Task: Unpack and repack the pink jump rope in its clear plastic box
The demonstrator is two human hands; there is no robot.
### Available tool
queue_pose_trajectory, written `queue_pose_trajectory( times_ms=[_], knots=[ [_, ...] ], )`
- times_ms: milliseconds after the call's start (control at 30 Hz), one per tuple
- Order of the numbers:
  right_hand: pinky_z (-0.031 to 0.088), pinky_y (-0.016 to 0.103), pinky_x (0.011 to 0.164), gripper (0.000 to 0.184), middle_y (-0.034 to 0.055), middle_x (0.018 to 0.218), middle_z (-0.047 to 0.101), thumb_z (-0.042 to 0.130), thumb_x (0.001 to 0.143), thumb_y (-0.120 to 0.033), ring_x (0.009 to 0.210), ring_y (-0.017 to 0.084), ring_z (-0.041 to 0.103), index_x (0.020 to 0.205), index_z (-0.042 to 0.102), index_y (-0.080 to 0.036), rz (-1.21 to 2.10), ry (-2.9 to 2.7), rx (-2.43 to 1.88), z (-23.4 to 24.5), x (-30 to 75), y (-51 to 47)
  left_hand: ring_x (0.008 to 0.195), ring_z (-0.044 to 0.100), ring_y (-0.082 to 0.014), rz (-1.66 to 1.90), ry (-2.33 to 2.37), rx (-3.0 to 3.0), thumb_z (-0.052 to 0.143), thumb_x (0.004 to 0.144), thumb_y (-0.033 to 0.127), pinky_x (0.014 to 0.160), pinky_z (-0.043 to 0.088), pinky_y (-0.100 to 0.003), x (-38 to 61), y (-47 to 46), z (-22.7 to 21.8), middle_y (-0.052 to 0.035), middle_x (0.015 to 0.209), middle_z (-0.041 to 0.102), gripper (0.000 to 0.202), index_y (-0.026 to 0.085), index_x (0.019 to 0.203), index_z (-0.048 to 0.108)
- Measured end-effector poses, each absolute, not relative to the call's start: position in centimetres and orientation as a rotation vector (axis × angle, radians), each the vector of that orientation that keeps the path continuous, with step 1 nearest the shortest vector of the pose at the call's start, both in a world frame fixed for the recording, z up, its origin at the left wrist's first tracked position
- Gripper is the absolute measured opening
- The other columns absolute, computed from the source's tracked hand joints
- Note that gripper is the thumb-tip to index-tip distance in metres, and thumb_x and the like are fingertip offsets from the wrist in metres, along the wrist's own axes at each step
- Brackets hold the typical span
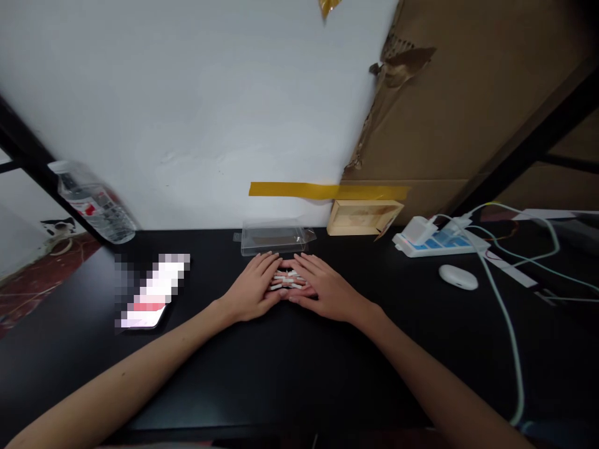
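Near the middle of the black tabletop, a cluster of small, narrow white and pinkish pieces lies between my two hands; their kind cannot be made out. My left hand curves around the left side of the cluster, with its fingers together at the far edge and the thumb at the near edge. From the right, my right hand cups it the same way. The fingers partly hide the pieces. Just beyond the fingertips sits a clear plastic box with a raised flap at its right end.
A phone with a blurred screen lies at left. A plastic water bottle leans by the wall. At the back stands a shallow wooden box. A power strip with cables and a white mouse-like oval case are at right.
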State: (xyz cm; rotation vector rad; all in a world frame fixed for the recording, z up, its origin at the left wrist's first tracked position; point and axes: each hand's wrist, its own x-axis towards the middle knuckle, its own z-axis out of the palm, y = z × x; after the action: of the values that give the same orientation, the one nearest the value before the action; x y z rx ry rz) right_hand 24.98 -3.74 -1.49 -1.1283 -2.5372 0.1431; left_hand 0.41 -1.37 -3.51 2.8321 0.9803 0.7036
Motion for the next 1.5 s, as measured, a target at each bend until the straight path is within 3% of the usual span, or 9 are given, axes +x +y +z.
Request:
queue_pose_trajectory(
  times_ms=[300, 433, 600, 733, 833, 1033, 1133, 1333, 1500],
  knots=[
    [0.033, 0.053, 0.119, 0.054, 0.012, 0.156, 0.045, 0.057, 0.097, -0.048, 0.146, 0.032, 0.038, 0.144, 0.055, -0.023, 0.189, -2.63, -1.19, -0.3, 26.6, -3.5, 0.151, 0.023, -0.0328, 0.76, 1.213, 2.854, 0.04, 0.102, 0.042, 0.121, 0.023, -0.055, -2.0, 1.6, -2.5, -0.0197, 0.159, 0.032, 0.056, 0.012, 0.15, 0.036],
    [0.04, 0.052, 0.114, 0.056, 0.0144, 0.153, 0.049, 0.062, 0.093, -0.05, 0.14, 0.033, 0.046, 0.143, 0.057, -0.024, 0.274, -2.628, -1.238, 0.9, 29.2, -3.4, 0.141, 0.042, -0.0326, 0.69, 1.385, 2.849, 0.04, 0.102, 0.044, 0.116, 0.031, -0.054, -2.9, 2.5, -2.4, -0.0194, 0.146, 0.051, 0.056, 0.011, 0.147, 0.039],
    [0.048, 0.051, 0.106, 0.065, 0.0116, 0.138, 0.063, 0.074, 0.082, -0.048, 0.127, 0.033, 0.059, 0.142, 0.056, -0.027, 0.252, -2.524, -1.307, 1.3, 30.4, -3.5, 0.106, 0.065, -0.0313, 0.836, 1.618, 2.787, 0.042, 0.1, 0.039, 0.097, 0.049, -0.049, -2.7, 2.3, -1.6, -0.015, 0.107, 0.069, 0.041, 0.012, 0.126, 0.057],
    [0.038, 0.055, 0.115, 0.093, 0.0174, 0.149, 0.052, 0.079, 0.073, -0.057, 0.137, 0.037, 0.048, 0.149, 0.045, -0.016, 0.154, -2.531, -1.337, 0.0, 28.8, -3.5, 0.131, 0.05, -0.0359, 0.814, 1.582, 2.818, 0.043, 0.099, 0.046, 0.107, 0.042, -0.052, -2.6, 2.8, -2.3, -0.0205, 0.136, 0.056, 0.052, 0.011, 0.137, 0.05],
    [0.033, 0.057, 0.117, 0.086, 0.0167, 0.147, 0.054, 0.073, 0.078, -0.061, 0.138, 0.037, 0.047, 0.148, 0.047, -0.017, 0.129, -2.582, -1.319, -0.5, 28.2, -3.5, 0.146, 0.031, -0.0388, 0.627, 1.52, 2.858, 0.04, 0.099, 0.053, 0.116, 0.029, -0.057, -3.2, 3.4, -3.1, -0.0191, 0.154, 0.041, 0.062, 0.014, 0.147, 0.041],
    [0.037, 0.058, 0.112, 0.076, 0.0103, 0.137, 0.063, 0.076, 0.079, -0.056, 0.127, 0.034, 0.057, 0.144, 0.051, -0.026, 0.306, -2.56, -1.341, 0.4, 30.3, -3.0, 0.134, 0.047, -0.041, 0.376, 1.439, 2.888, 0.048, 0.091, 0.059, 0.109, 0.039, -0.054, -4.9, 3.4, -0.8, -0.0216, 0.141, 0.052, 0.062, 0.014, 0.133, 0.053],
    [0.036, 0.062, 0.112, 0.08, 0.0102, 0.142, 0.059, 0.079, 0.075, -0.053, 0.137, 0.04, 0.047, 0.145, 0.051, -0.027, 0.35, -2.513, -1.453, 0.1, 31.1, -2.7, 0.114, 0.061, -0.0386, 0.395, 1.498, 2.815, 0.049, 0.088, 0.068, 0.098, 0.048, -0.053, -4.9, 3.1, 0.3, -0.0209, 0.127, 0.059, 0.068, 0.014, 0.13, 0.055],
    [0.034, 0.062, 0.115, 0.091, 0.0157, 0.151, 0.05, 0.079, 0.071, -0.059, 0.145, 0.043, 0.035, 0.148, 0.048, -0.02, 0.358, -2.471, -1.519, -0.9, 31.5, -2.3, 0.145, 0.03, -0.0458, 0.384, 1.594, 2.716, 0.046, 0.084, 0.081, 0.115, 0.023, -0.066, -4.5, 3.6, -1.2, -0.0222, 0.155, 0.037, 0.095, 0.019, 0.154, 0.035],
    [0.035, 0.058, 0.116, 0.086, 0.0136, 0.147, 0.055, 0.083, 0.07, -0.049, 0.142, 0.038, 0.041, 0.144, 0.052, -0.019, 0.472, -2.457, -1.478, -0.2, 32.2, -2.1, 0.146, 0.03, -0.0427, 0.23, 1.405, 2.827, 0.046, 0.085, 0.081, 0.116, 0.022, -0.062, -5.9, 4.2, -0.6, -0.0223, 0.155, 0.038, 0.095, 0.018, 0.155, 0.034]
  ],
)
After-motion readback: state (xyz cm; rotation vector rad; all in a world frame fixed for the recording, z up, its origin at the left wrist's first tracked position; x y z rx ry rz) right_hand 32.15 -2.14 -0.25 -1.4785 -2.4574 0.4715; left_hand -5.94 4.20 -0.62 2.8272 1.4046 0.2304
